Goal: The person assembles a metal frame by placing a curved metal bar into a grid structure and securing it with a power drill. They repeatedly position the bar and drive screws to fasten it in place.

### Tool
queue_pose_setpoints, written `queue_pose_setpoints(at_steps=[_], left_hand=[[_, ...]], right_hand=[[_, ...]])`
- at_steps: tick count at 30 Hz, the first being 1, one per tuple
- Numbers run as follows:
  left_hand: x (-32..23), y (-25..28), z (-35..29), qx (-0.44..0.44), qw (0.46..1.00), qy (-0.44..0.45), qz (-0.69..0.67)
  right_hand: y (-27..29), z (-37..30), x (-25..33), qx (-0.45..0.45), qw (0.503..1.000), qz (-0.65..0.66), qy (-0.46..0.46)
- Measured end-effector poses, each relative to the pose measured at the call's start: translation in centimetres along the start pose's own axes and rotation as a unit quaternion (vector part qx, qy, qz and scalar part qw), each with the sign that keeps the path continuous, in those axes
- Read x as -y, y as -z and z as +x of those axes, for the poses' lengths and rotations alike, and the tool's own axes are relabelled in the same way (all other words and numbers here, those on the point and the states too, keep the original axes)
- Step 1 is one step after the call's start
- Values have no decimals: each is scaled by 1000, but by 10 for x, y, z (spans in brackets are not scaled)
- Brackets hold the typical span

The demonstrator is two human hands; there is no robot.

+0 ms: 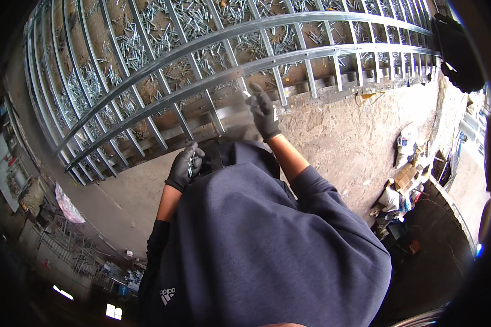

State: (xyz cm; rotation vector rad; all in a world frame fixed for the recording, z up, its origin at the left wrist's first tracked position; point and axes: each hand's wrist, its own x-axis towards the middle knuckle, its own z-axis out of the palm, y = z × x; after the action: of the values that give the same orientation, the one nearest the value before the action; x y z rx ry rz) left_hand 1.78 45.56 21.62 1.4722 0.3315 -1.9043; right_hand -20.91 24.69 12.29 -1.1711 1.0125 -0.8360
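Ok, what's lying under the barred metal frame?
Through the gaps in the barred metal frame, many loose, nail-like metal pieces show scattered on a brown surface. Whatever sits directly beneath its metalwork is covered and can't be seen.

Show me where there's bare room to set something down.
Two patches of floor look bare: one right of the right hand, between the metal frame and the cardboard box; a smaller one left of the left hand, between the frame and the pale bag. Crowded: loose metal pins show through the bars.
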Motion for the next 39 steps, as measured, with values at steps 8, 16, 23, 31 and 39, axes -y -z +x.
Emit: queue_pose_setpoints(at_steps=[8,16,23,31,39], left_hand=[[-1,-12,-12,-44,998,2,49],[0,-13,-21,-58,997,-48,16],[-2,-2,-4,23,997,-74,-22],[4,10,5,27,995,-92,-32],[10,13,0,39,991,-109,-66]], right_hand=[[5,32,-28,85,982,-168,-26],[39,109,-9,323,784,-524,77],[58,115,-13,264,899,-240,-254],[48,139,-28,358,796,-485,-56],[11,152,1,297,740,-588,-135]])
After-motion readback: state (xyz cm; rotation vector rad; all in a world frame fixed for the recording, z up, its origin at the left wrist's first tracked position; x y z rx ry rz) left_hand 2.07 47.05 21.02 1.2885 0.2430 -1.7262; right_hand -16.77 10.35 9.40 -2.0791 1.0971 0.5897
